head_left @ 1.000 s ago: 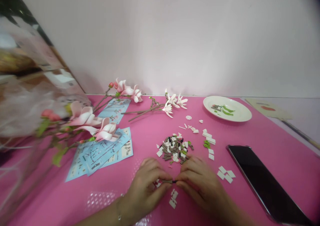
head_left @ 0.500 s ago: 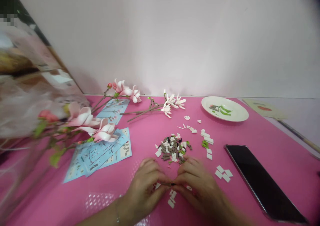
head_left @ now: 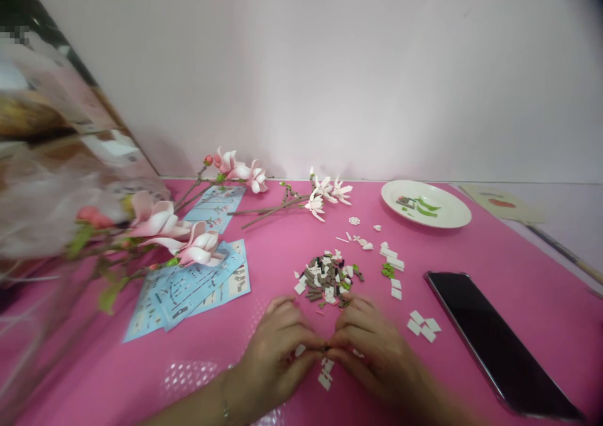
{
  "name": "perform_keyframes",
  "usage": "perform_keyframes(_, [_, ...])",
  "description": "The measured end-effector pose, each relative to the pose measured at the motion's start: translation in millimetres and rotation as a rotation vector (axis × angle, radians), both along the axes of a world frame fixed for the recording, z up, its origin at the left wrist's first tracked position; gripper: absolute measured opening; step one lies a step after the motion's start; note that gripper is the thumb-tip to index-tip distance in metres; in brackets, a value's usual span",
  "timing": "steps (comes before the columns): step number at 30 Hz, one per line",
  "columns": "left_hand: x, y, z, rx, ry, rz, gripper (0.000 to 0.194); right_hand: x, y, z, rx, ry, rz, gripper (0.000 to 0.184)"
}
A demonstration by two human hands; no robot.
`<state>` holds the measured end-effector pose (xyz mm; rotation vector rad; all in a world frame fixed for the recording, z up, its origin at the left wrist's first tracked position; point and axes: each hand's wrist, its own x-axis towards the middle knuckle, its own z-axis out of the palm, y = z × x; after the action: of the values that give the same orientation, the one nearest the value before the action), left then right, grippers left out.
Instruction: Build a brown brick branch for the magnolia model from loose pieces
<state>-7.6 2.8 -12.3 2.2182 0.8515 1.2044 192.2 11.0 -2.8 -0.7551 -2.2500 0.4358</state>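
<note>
Fingertips of my left hand (head_left: pixel 277 350) and my right hand (head_left: pixel 370 350) meet low in the middle of the view. Both are pinched on a small dark building piece (head_left: pixel 325 349), mostly covered by the fingers. Just beyond them lies a heap of small brown, white, black and green building pieces (head_left: pixel 325 278). Several white tiles (head_left: pixel 325 376) lie beneath and between my hands, partly hidden by them. To the right are white tiles (head_left: pixel 424 327) in a loose group, and a green flower-shaped piece (head_left: pixel 387 270) among more white ones.
A black phone (head_left: pixel 499 344) lies at the right. Behind it stands a white plate (head_left: pixel 456 218) with green and grey pieces. Flower branches with white blossoms (head_left: pixel 323 190) and pink blossoms (head_left: pixel 202 247) lie at the back and left, over blue instruction sheets (head_left: pixel 230 288). Bubble wrap (head_left: pixel 188 376) lies front left.
The view has shifted very slightly. Both hands stay together in nearly the same spot, still pinching the small dark piece.
</note>
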Motion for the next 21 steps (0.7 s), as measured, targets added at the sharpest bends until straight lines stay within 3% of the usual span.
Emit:
perform_keyframes(7, [-0.5,-0.4,7.0,-0.063,-0.002,0.029,0.006,0.7,0.6,4.8,0.009,0.049,-0.061,0.009])
perform_keyframes(13, [-2.1,2.0,1.4,-0.061,-0.014,0.044,0.008,2.7,0.2,8.4,0.004,0.034,-0.108,0.004])
perform_keyframes(21, [-2.1,3.0,-2.3,-0.112,0.038,0.05,0.005,3.9,1.0,1.9,0.016,0.028,-0.124,0.011])
